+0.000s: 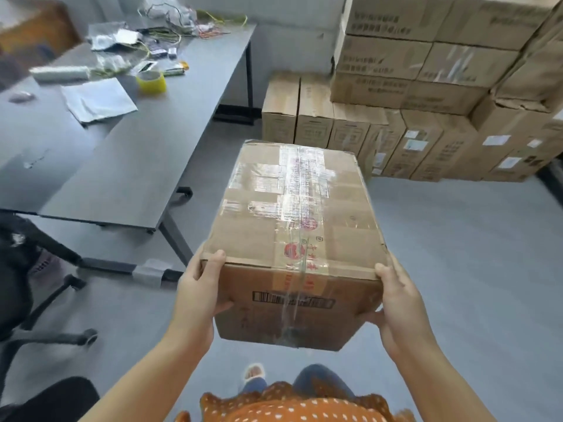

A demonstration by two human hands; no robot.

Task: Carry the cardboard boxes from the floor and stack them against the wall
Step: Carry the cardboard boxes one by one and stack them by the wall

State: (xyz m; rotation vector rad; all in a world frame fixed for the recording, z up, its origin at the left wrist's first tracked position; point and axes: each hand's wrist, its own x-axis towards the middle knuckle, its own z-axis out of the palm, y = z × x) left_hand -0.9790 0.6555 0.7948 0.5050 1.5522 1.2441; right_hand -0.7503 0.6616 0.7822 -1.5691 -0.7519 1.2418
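Person holds one taped cardboard box [297,236] up in the air in front of the body, above the grey floor [457,254], long axis pointing away from the camera. Box top is covered in clear tape and torn label remnants, red stamp marks near the close end; near face shows a barcode strip.

Left hand [198,287] grips the near left corner: thumb hooked over the top edge, fingers wrapped on the near face and under. Right hand [399,303] grips the near right corner: thumb on the top edge, palm flat against the side, fingers tucked below the box. Both hands closed around the box, carrying it between them; box touches nothing else.

Ahead and to the right, a stack of cardboard boxes [426,65] stands against the wall, several layers high, printed text on the faces. Lower row of upright boxes [313,117] in front of it on the floor, some with white shipping labels. Held box is well apart from the stack.

Left side: grey table [137,166] with clutter at its far end, namely a yellow tape roll [151,82], a white plastic mailer bag [97,100], loose wires [195,22], small packets. Black office chair base [45,315] at lower left. Bottom edge shows an orange dotted top [292,406], blue jeans and one foot on the floor.
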